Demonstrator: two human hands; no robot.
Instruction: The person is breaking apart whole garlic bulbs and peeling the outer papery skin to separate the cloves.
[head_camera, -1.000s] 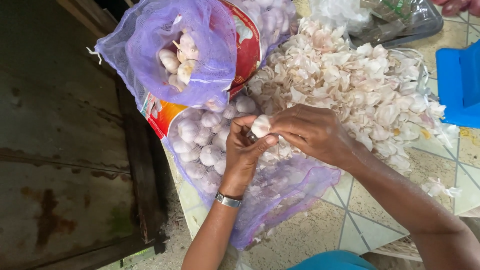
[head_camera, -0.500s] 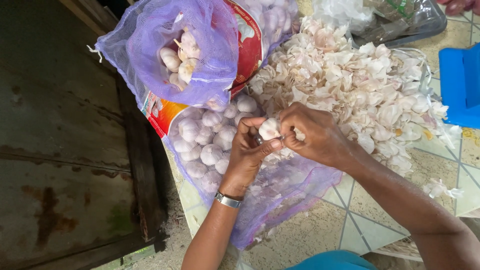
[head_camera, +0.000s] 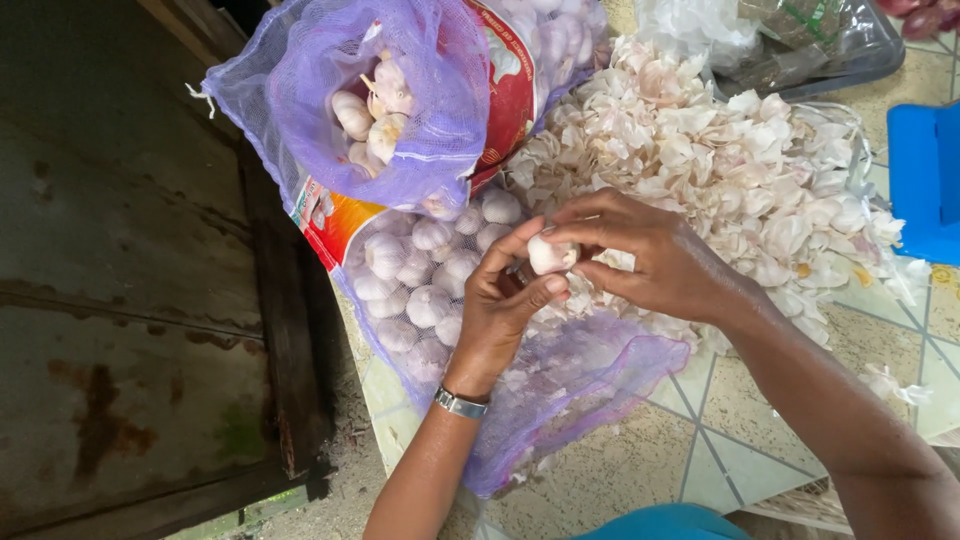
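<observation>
Both my hands hold one garlic bulb (head_camera: 549, 254) between their fingertips, above a purple mesh sack. My left hand (head_camera: 505, 305), with a metal watch at the wrist, grips the bulb from the left and below. My right hand (head_camera: 650, 262) pinches it from the right and above. The purple mesh sack (head_camera: 400, 300) lies under the hands and holds several whole garlic bulbs. A big heap of papery garlic skins (head_camera: 730, 170) lies just behind my right hand.
A second purple mesh bag of garlic (head_camera: 385, 105) with a red printed label sits at the back left. A blue plastic object (head_camera: 925, 180) is at the right edge. The tiled counter (head_camera: 720, 440) ends at the left above a rusty metal surface (head_camera: 120, 330).
The hands have shifted slightly and turned the garlic bulb between the fingertips; the right fingers now close over its top. Nothing else has moved.
</observation>
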